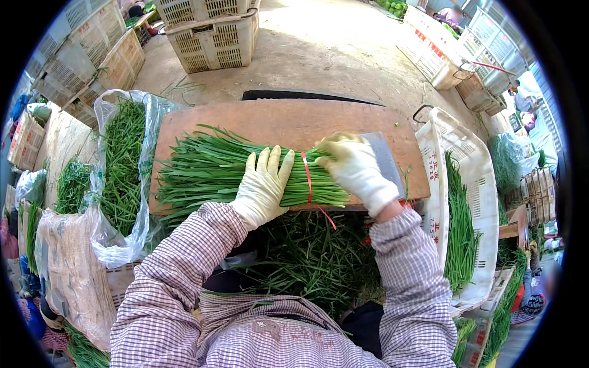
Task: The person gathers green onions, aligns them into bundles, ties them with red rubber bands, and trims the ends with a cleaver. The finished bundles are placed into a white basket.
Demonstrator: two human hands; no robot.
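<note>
A large bundle of green garlic chives (221, 170) lies across a brown wooden board (276, 112), leaf tips to the left. Around its stem end runs a red tie (307, 177), whose loose tail (327, 218) hangs over the board's near edge. My left hand (264, 184), in a pale glove, holds the bundle down from above, left of the tie. My gloved right hand (354, 161) is at the upper stem ends, right of the tie; motion blurs its fingers, and their grip is unclear. Partly beneath that hand is a flat grey metal plate (384, 154).
Loose green leaves (317, 257) heap below the board, before my body. At left stands a clear plastic bag (149, 138) of greens; at right, a white plastic crate (483, 193) holds more chives (460, 230). Stacked crates (211, 41) stand beyond. Other people are in the background.
</note>
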